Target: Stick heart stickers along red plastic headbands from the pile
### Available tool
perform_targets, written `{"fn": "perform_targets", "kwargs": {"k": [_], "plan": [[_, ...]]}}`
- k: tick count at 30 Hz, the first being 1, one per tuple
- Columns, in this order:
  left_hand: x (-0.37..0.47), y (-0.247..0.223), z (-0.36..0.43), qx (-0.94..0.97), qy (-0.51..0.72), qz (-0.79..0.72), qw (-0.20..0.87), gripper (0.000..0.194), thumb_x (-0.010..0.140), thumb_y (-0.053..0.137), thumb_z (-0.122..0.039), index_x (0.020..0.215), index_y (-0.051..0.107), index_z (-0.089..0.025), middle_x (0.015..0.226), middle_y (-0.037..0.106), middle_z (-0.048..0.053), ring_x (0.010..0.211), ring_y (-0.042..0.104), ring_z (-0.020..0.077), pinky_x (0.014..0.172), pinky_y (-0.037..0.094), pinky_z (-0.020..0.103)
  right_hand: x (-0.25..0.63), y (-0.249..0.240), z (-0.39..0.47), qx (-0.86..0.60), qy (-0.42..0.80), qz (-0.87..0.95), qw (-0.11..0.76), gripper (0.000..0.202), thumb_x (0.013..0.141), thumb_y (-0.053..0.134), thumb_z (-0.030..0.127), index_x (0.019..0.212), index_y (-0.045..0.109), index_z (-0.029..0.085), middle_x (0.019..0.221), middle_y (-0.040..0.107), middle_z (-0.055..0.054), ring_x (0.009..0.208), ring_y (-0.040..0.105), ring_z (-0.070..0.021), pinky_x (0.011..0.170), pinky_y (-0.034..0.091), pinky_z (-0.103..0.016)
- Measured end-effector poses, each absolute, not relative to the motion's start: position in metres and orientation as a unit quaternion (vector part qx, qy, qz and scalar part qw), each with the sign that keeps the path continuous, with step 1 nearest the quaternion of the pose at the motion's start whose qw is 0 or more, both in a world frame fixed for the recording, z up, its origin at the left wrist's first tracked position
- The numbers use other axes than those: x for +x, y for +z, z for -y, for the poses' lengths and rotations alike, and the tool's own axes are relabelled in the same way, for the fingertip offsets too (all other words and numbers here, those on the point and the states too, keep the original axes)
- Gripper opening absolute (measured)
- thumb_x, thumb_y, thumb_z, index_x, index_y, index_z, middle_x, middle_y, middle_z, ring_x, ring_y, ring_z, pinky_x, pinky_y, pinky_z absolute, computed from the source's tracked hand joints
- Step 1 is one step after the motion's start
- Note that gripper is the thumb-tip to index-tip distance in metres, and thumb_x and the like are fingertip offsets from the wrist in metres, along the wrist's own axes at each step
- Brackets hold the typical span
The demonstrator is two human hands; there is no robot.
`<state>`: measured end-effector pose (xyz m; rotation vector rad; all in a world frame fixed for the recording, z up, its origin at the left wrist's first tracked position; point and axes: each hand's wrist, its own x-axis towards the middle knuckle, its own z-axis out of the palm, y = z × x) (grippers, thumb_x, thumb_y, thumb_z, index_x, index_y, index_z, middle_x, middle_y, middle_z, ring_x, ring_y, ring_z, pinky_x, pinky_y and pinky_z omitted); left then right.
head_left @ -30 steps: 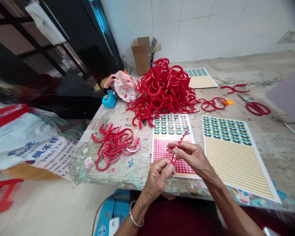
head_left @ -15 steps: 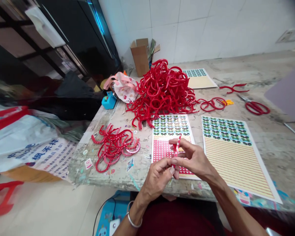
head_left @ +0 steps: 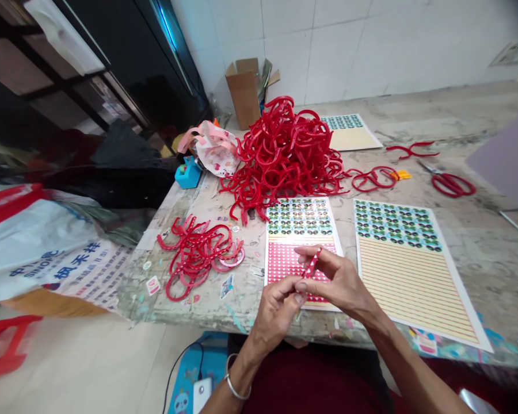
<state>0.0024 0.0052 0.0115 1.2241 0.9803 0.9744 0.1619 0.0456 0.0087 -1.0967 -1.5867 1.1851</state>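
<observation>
Close together over the table's front edge, both my hands hold a narrow red headband (head_left: 314,262) with a white heart pattern on its visible end. My left hand (head_left: 278,313) pinches it low down, thumb against fingers. My right hand (head_left: 339,282) grips it from the right, with the patterned end rising between its fingers; the rest of the band is hidden by the hands. Beneath them lies a sticker sheet (head_left: 280,261) with green-blue pictures at the top and red rows of white hearts below. To the left rests a small heap of patterned red headbands (head_left: 202,253).
A tall pile of plain red headbands (head_left: 285,155) stands at the back. A second sticker sheet (head_left: 414,282) lies right, scissors (head_left: 451,184) beyond it. A cardboard box (head_left: 243,95), a cloth bag (head_left: 218,149) and a blue tape dispenser (head_left: 188,173) stand back left.
The patterned end of the headband has tilted further right and lower in my right hand. My left hand keeps its pinch. The whole view has shifted slightly.
</observation>
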Motion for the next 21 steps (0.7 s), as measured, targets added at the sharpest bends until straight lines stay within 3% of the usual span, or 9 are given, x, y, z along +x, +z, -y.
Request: {"fn": "perform_targets", "kwargs": {"k": [3, 8, 15, 21], "plan": [[0.001, 0.009, -0.005, 0.534, 0.423, -0.432, 0.590, 0.016, 0.083, 0.051, -0.025, 0.084, 0.064, -0.016, 0.065, 0.052, -0.001, 0.061, 0.042, 0.0112, 0.059, 0.034, 0.023, 0.160, 0.005, -0.044, -0.453, 0.505, 0.604, 0.418, 0.044, 0.069, 0.074, 0.031, 0.109, 0.061, 0.019, 0.078, 0.057, -0.001, 0.068, 0.055, -0.0120, 0.062, 0.050, -0.026], [0.001, 0.006, -0.005, 0.548, 0.428, -0.468, 0.546, 0.022, 0.085, 0.050, -0.032, 0.080, 0.065, -0.016, 0.068, 0.057, 0.002, 0.066, 0.050, 0.0149, 0.065, 0.038, 0.026, 0.157, 0.008, -0.043, -0.449, 0.539, 0.578, 0.417, 0.040, 0.071, 0.072, 0.033, 0.108, 0.061, 0.019, 0.078, 0.055, 0.000, 0.066, 0.052, -0.0108, 0.059, 0.046, -0.024], [0.002, -0.004, -0.005, 0.556, 0.441, -0.487, 0.508, 0.030, 0.088, 0.047, -0.033, 0.067, 0.060, -0.015, 0.062, 0.051, 0.000, 0.060, 0.045, 0.0125, 0.060, 0.035, 0.025, 0.156, 0.013, -0.046, -0.417, 0.589, 0.543, 0.428, 0.045, 0.075, 0.069, 0.029, 0.115, 0.052, 0.022, 0.081, 0.052, 0.002, 0.060, 0.045, -0.0073, 0.053, 0.040, -0.020], [0.002, -0.015, -0.006, 0.544, 0.482, -0.453, 0.516, 0.029, 0.089, 0.047, -0.029, 0.068, 0.061, -0.014, 0.058, 0.046, -0.002, 0.055, 0.040, 0.0094, 0.056, 0.031, 0.023, 0.152, 0.019, -0.048, -0.413, 0.635, 0.486, 0.435, 0.051, 0.073, 0.071, 0.029, 0.118, 0.047, 0.022, 0.079, 0.053, 0.002, 0.058, 0.046, -0.0069, 0.052, 0.040, -0.020]]}}
